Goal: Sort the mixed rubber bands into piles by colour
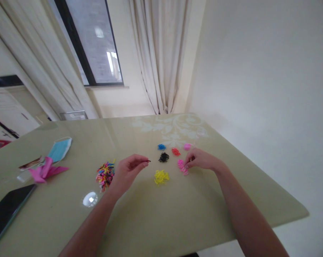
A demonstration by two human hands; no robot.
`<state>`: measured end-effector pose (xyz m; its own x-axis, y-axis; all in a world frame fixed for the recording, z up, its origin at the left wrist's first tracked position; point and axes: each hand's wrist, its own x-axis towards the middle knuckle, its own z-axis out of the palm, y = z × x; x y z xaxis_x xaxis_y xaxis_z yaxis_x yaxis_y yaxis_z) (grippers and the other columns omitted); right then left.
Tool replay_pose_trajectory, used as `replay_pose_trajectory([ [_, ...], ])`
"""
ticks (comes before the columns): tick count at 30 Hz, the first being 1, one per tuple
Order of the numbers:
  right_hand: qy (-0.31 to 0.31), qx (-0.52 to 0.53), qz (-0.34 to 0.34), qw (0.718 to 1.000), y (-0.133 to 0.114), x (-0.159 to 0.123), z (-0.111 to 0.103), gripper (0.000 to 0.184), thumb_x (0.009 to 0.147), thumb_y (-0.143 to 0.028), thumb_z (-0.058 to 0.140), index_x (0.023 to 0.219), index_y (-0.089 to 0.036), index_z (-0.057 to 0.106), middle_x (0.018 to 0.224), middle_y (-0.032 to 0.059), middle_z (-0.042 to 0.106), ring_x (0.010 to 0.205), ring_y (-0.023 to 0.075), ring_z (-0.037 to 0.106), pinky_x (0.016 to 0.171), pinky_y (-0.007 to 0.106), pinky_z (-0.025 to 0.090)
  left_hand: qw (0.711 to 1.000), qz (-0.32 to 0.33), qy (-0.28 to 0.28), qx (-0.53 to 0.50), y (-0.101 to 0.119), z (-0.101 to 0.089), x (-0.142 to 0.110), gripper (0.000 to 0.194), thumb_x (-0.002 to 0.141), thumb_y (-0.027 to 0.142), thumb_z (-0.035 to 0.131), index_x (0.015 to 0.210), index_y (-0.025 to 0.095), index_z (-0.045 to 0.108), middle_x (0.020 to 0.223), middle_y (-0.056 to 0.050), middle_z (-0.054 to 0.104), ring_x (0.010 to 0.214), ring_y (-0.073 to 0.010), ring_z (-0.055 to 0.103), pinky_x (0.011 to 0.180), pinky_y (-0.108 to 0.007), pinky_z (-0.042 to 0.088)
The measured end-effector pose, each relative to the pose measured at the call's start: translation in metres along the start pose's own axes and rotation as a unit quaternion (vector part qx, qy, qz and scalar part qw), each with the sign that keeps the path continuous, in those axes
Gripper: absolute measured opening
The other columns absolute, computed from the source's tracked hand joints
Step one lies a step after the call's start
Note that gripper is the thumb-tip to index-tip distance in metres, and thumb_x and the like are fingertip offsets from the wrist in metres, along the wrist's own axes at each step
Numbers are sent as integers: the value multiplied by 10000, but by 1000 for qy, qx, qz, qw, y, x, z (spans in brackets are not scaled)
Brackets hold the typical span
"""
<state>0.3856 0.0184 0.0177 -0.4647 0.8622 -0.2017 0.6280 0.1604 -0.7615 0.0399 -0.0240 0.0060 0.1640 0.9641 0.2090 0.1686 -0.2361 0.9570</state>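
- The left hand pinches a dark piece between the mixed pile and the black pile.
- The right hand is at the pink pile; whether it grips any cannot be told.
- Yellow pile: between the hands.

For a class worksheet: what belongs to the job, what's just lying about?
Likely job: dark piece in left hand; mixed pile; yellow pile; black pile; blue pile; red pile; pink pile at right hand; farther pink pile.

Likely lying about: face mask; pink item; flat device.
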Motion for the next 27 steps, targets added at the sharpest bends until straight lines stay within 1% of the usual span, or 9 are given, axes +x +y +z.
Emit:
replay_pose_trajectory([
  [3, 11, -8, 20, 1000, 4, -1, -2, 197, 693, -332, 809, 760, -153, 858, 702, 58, 780, 659, 180, 619, 643, 284, 420, 999, -15, -5, -38, 2, 4, -3, 252, 798, 405, 822, 928, 194, 776, 934, -59, 825, 870, -188, 756, 823, -287, 604],
  [6, 57, -18, 4, 998, -1, -3, -1, 165, 707, -324, 807, 726, -162, 835, 669, 37, 745, 633, 163, 592, 611, 275, 406, 998, -17, -1, -55, 3, 7, -5, 235, 789, 399, 829, 886, 189, 786, 870, -51, 818, 812, -171, 745, 766, -262, 601],
  [9, 103, 7, -62, 993, -20, -2, 11, 195, 787, -369, 793, 775, -177, 826, 693, 27, 712, 625, 143, 565, 583, 263, 400, 998, -20, -3, -67, 3, 12, -6, 230, 775, 391, 836, 869, 185, 794, 832, -47, 814, 779, -171, 743, 741, -263, 604],
  [11, 134, 36, -117, 983, -36, 1, 26, 229, 814, -417, 808, 803, -189, 817, 701, 10, 663, 606, 124, 525, 560, 254, 385, 997, -23, -14, -67, 5, 15, -7, 225, 777, 383, 835, 879, 186, 799, 849, -49, 819, 800, -178, 752, 758, -269, 609],
  [13, 152, 96, -152, 972, -52, 5, 45, 251, 836, -446, 808, 920, -211, 820, 760, -2, 645, 588, 109, 495, 536, 250, 367, 997, -26, -32, -65, 7, 18, -8, 218, 788, 375, 829, 898, 189, 802, 881, -52, 825, 832, -184, 761, 786, -274, 612],
  [15, 148, 123, -179, 965, -63, 8, 61, 264, 828, -445, 831, 967, -220, 823, 779, -6, 632, 602, 104, 474, 548, 251, 356, 996, -24, -49, -66, 10, 20, -10, 207, 802, 367, 822, 906, 189, 801, 891, -52, 825, 842, -185, 764, 804, -277, 612],
  [18, 144, 137, -192, 961, -69, 9, 77, 245, 866, -449, 803, 917, -210, 824, 769, -3, 611, 621, 105, 472, 564, 258, 347, 995, -19, -59, -72, 12, 23, -12, 184, 811, 350, 818, 898, 189, 799, 880, -47, 821, 827, -175, 759, 796, -263, 604],
  [24, 147, 148, -198, 958, -71, 7, 80, 241, 870, -438, 802, 927, -204, 813, 764, -7, 598, 595, 94, 444, 548, 255, 337, 996, -14, -54, -76, 12, 25, -13, 173, 823, 342, 816, 895, 186, 794, 869, -43, 816, 811, -160, 746, 772, -242, 591],
  [27, 150, 137, -199, 959, -73, 6, 82, 242, 897, -426, 769, 903, -186, 802, 762, -1, 595, 595, 94, 453, 546, 253, 339, 996, -12, -52, -76, 14, 25, -13, 172, 822, 341, 817, 891, 185, 792, 860, -41, 814, 800, -157, 743, 764, -241, 592],
])
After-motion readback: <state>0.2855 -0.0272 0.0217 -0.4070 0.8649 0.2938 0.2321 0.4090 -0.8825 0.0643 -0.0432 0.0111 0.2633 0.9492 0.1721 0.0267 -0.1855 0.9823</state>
